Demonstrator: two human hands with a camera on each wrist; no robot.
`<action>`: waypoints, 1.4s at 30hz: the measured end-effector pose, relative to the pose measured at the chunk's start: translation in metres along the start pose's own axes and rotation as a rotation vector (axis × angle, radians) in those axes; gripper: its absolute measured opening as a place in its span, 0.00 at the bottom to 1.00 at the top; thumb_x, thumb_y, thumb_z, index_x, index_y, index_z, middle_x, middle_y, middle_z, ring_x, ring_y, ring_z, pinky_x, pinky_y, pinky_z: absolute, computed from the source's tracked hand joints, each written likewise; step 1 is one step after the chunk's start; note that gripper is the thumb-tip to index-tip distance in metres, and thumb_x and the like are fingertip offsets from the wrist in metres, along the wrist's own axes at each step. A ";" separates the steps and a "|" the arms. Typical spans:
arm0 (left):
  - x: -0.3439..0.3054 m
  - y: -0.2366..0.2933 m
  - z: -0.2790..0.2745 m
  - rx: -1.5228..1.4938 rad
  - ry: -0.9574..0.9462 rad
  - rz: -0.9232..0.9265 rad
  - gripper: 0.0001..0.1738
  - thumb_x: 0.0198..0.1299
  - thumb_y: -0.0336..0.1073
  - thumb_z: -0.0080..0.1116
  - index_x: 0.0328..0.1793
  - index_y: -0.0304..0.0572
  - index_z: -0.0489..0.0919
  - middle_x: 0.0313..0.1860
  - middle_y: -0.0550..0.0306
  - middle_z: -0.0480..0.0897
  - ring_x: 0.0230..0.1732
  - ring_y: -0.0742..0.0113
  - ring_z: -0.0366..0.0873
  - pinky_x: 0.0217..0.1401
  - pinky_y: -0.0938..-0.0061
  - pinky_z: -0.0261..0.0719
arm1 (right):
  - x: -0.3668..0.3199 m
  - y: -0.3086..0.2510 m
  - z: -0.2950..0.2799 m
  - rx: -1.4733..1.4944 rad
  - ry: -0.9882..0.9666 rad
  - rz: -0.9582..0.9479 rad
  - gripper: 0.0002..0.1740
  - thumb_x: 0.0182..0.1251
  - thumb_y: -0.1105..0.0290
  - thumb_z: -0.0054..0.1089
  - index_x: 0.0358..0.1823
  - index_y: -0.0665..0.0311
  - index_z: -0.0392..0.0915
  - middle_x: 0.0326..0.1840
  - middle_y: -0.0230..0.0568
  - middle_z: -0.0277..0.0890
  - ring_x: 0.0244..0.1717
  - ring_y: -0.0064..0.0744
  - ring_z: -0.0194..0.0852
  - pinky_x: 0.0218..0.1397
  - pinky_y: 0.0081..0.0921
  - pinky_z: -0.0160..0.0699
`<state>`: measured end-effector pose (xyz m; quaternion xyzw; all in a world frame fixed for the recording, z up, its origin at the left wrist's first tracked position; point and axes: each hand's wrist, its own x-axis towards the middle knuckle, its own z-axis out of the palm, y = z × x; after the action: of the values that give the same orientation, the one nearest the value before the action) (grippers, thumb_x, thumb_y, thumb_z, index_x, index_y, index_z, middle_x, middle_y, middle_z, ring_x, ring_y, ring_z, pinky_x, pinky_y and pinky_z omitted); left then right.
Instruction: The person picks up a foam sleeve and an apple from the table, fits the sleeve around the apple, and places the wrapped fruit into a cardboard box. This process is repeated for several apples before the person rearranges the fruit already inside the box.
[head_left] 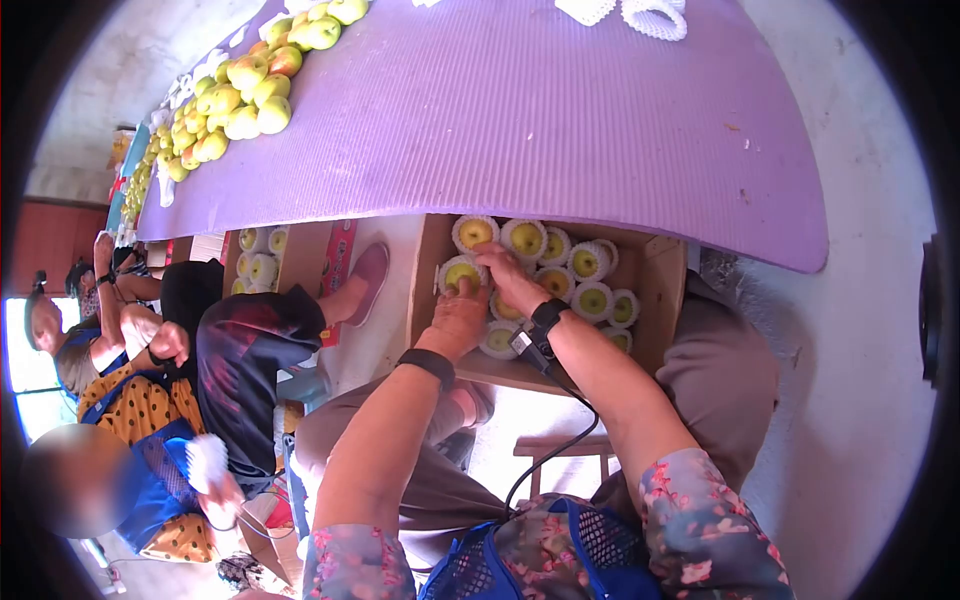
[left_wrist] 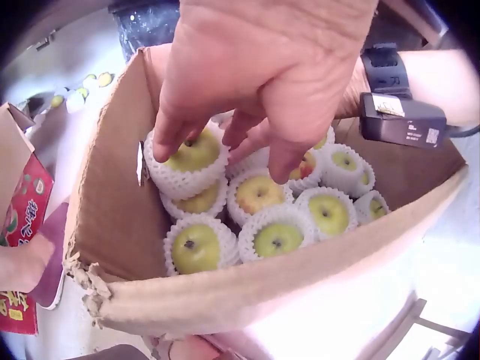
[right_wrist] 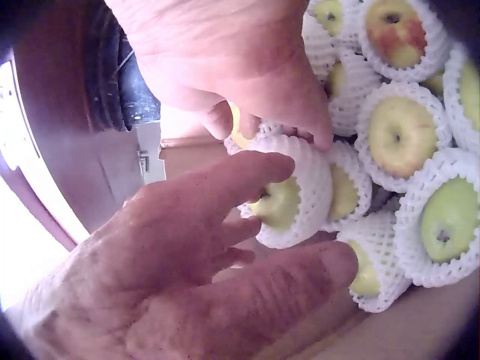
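Observation:
Green-yellow apples in white foam nets fill a cardboard box (head_left: 650, 340). My left hand (head_left: 455, 328) is over a netted apple (left_wrist: 196, 154) in the corner of the box. Its fingertips touch the top of that apple and its net, with the thumb apart from it. My right hand (head_left: 515, 284) reaches in from the other side. Its fingertips (right_wrist: 322, 139) point down along the net of the same apple, partly hidden behind it. Beside them sit more netted apples, among them one with a red blush (right_wrist: 394, 34).
A purple ribbed mat (head_left: 560, 120) spreads beyond the box, bearing a pile of bare apples (head_left: 240, 95) and loose foam nets (head_left: 655, 18). Another box of netted apples (head_left: 262, 268) stands to the left. People sit farther left. A wooden stool (head_left: 565, 448) is below.

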<state>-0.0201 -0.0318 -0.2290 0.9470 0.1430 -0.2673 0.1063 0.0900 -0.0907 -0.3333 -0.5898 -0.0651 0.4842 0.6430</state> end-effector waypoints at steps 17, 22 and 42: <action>0.013 -0.004 0.023 0.149 0.140 -0.017 0.35 0.47 0.38 0.70 0.63 0.37 0.72 0.65 0.38 0.66 0.65 0.33 0.68 0.63 0.53 0.75 | -0.006 -0.018 -0.006 -0.019 0.006 0.014 0.27 0.60 0.62 0.58 0.63 0.55 0.75 0.63 0.38 0.71 0.65 0.38 0.62 0.61 0.40 0.63; 0.008 -0.007 0.000 0.000 0.092 0.010 0.33 0.49 0.39 0.69 0.63 0.39 0.72 0.65 0.39 0.66 0.67 0.32 0.66 0.65 0.50 0.73 | -0.010 -0.011 -0.008 -0.047 0.011 -0.036 0.28 0.60 0.62 0.57 0.64 0.55 0.73 0.64 0.37 0.70 0.65 0.37 0.62 0.61 0.40 0.63; 0.004 -0.006 -0.007 -0.032 0.132 0.027 0.32 0.56 0.42 0.65 0.68 0.48 0.71 0.67 0.35 0.69 0.62 0.36 0.74 0.60 0.53 0.78 | -0.001 0.019 -0.010 -0.120 0.021 -0.187 0.21 0.56 0.72 0.58 0.53 0.69 0.79 0.53 0.46 0.81 0.57 0.38 0.76 0.62 0.30 0.72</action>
<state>-0.0156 -0.0229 -0.2266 0.9626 0.1412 -0.2004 0.1155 0.0858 -0.1009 -0.3510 -0.6235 -0.1420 0.4113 0.6496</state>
